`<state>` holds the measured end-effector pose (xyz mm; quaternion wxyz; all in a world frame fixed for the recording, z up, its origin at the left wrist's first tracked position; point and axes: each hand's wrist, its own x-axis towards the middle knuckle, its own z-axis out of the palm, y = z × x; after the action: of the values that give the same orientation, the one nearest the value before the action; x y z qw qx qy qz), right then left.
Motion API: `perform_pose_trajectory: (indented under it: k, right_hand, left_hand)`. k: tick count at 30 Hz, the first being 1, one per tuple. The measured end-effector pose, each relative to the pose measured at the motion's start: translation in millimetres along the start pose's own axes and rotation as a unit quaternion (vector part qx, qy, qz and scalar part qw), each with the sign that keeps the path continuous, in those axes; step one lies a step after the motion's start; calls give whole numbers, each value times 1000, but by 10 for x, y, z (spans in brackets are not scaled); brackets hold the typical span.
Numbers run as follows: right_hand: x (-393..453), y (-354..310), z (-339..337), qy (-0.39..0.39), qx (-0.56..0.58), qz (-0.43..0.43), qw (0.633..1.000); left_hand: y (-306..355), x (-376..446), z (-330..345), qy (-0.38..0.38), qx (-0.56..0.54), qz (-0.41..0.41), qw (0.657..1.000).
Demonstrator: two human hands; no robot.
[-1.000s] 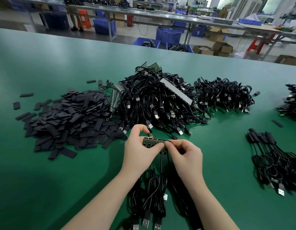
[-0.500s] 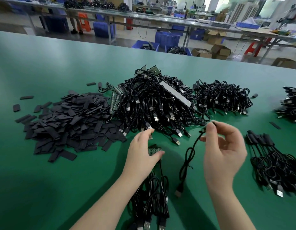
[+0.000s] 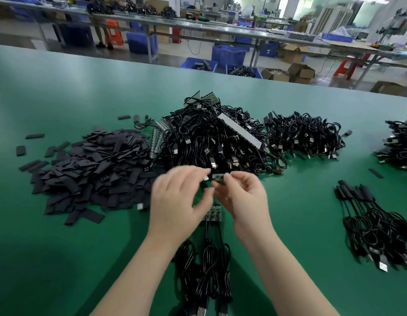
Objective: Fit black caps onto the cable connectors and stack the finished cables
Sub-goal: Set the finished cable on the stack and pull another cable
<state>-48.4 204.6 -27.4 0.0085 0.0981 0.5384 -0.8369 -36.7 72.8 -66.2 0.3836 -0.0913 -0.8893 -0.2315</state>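
My right hand (image 3: 241,197), which half a second ago lifted a cable aside, now pinches a small connector board (image 3: 219,177); my left hand (image 3: 177,199), fingers loose, closes in beside it. Black caps (image 3: 88,169) lie left, unfitted.

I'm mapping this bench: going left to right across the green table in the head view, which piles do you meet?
Heap of flat black caps → big tangled pile of black cables → smaller black cable pile → row of capped black cables.

Your one head-worn camera looks forward and down, close over your hands (image 3: 211,197), across the green desk (image 3: 61,247).
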Motion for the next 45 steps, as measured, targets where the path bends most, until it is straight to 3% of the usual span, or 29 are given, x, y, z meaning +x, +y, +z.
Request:
perform_pose_trajectory:
  k: [2, 7, 9, 14, 16, 20, 25, 27, 30, 33, 35, 38, 45]
  right_hand:
    - [72, 93, -92, -3, -38, 26, 999]
    - [241, 164, -280, -45, -227, -27, 973]
    - [302, 198, -328, -49, -355, -80, 930]
    - [291, 270, -416, -156, -627, -129, 752]
    - [246, 308, -434, -170, -651, -130, 728]
    - [205, 331, -488, -155, -622, -145, 753]
    - [230, 324, -406, -151, -632, -153, 744]
    - [221, 322, -360, -164, -668, -175, 704]
    - [206, 336, -355, -148, -758, -220, 596]
    - [213, 357, -416, -106, -794, -231, 552]
    - [232, 352, -467, -73, -802, -223, 549]
    - [282, 327, -503, -48, -788, -204, 578]
    - [382, 269, -445, -86, -739, -150, 651]
  left_hand:
    - [41, -45, 80, -103, -25, -8, 994]
    - [-6, -76, 133, -136, -84, -78, 984]
    - [-34, -77, 144, -106, -118, -128, 979]
    - [-75, -76, 169, -50, -178, -214, 959]
    - [-72, -90, 180, -51, -192, -226, 954]
    - [-58, -109, 204, -68, -221, -252, 940]
    - [-43, -129, 201, -83, -178, -230, 953]
    - [-39, -140, 200, -106, -126, -211, 963]
    - [-43, -147, 211, -143, -108, -211, 961]
    - [-36, -146, 222, -174, -114, -205, 956]
    - [-19, -149, 221, -180, -121, -193, 957]
    - [12, -153, 228, -180, -134, -188, 956]
    - [22, -155, 238, -174, -167, -209, 948]
